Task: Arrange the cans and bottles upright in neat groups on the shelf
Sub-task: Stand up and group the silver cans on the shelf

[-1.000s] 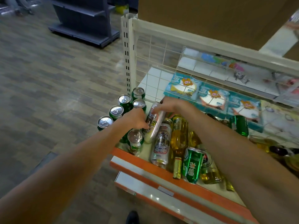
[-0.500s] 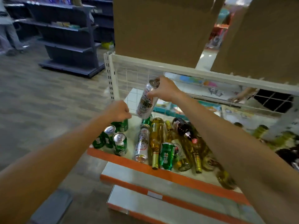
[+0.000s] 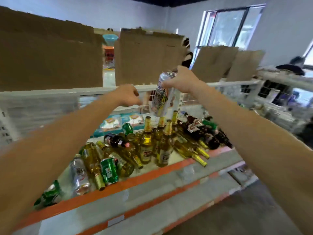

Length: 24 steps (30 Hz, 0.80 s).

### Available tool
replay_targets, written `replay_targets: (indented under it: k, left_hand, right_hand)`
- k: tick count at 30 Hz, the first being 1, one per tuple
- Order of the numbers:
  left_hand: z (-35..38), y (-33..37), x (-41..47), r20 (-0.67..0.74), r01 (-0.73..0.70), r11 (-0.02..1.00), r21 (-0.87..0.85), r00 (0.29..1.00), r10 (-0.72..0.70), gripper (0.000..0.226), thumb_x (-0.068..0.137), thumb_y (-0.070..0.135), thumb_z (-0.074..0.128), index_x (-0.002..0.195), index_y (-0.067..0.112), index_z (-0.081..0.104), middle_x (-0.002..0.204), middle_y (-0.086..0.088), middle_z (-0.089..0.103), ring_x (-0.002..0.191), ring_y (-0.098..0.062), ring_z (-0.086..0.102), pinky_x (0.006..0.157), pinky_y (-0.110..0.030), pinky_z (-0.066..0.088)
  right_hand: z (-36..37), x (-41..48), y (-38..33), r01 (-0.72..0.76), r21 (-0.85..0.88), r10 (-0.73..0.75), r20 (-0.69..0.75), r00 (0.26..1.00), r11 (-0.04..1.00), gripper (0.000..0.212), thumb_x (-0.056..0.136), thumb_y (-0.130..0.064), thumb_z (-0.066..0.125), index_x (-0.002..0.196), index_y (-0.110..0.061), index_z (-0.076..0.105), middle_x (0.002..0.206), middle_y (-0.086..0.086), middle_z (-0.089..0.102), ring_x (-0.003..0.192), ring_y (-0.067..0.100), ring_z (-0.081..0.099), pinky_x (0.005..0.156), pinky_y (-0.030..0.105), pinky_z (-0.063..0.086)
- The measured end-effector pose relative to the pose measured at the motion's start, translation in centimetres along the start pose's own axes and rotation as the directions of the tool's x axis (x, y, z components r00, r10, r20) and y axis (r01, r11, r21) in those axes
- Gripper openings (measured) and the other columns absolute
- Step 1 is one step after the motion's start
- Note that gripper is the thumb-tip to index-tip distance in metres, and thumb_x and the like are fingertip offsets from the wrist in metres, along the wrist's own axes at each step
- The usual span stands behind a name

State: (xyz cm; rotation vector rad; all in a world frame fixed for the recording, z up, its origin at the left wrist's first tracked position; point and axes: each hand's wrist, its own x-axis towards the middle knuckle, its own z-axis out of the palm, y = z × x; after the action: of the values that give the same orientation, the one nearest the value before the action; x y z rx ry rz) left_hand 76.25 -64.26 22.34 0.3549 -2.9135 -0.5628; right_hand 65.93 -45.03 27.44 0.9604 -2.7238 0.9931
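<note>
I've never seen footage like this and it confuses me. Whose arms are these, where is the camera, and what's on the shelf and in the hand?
There is no machine here. A person wears a wide-angle camera on the head, looking forward and down, so both arms are their own. The right hand grips a tall silver can near its top, lifted above the shelf. The left hand is beside it, fingers curled, holding nothing. On the shelf a few yellow bottles stand upright. Other bottles, a green can and a second silver can lie on their sides.
</note>
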Motion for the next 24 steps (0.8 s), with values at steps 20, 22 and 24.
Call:
replay_targets:
  k: [20,22,24]
  left_hand:
    - [22.0,38.4,9.5,0.365,-0.466,0.885,-0.016,0.821,0.439,0.025,0.085,0.038,0.072,0.09,0.015,0.062,0.092,-0.008,0.058,0.083,-0.024,0.058,0.073,-0.034,0.045]
    - [23.6,41.7,10.4,0.375,-0.456,0.89,-0.032,0.819,0.433,0.03,0.087,0.036,0.072,0.1,0.009,0.068,0.1,-0.012,0.066,0.089,-0.025,0.062,0.073,-0.034,0.048]
    - [25.2,44.6,11.3,0.384,-0.47,0.882,-0.035,0.808,0.446,0.026,0.088,0.035,0.071,0.094,0.01,0.065,0.094,-0.012,0.061,0.082,-0.024,0.057,0.068,-0.032,0.043]
  right_hand:
    - [-21.2,-20.3,36.2,-0.612,-0.077,0.582,-0.237,0.778,0.787,0.083,0.071,-0.049,0.082,0.131,0.002,0.053,0.118,0.021,0.065,0.105,0.035,0.063,0.089,0.047,0.054]
    - [-23.6,-21.3,38.9,-0.625,-0.087,0.585,-0.273,0.764,0.776,0.08,0.074,-0.045,0.082,0.129,0.004,0.053,0.125,0.022,0.062,0.112,0.036,0.06,0.094,0.048,0.051]
    - [-25.8,-21.9,41.5,-0.643,-0.076,0.597,-0.301,0.744,0.762,0.074,0.073,-0.042,0.083,0.128,0.0,0.055,0.124,0.019,0.062,0.11,0.032,0.061,0.094,0.045,0.051]
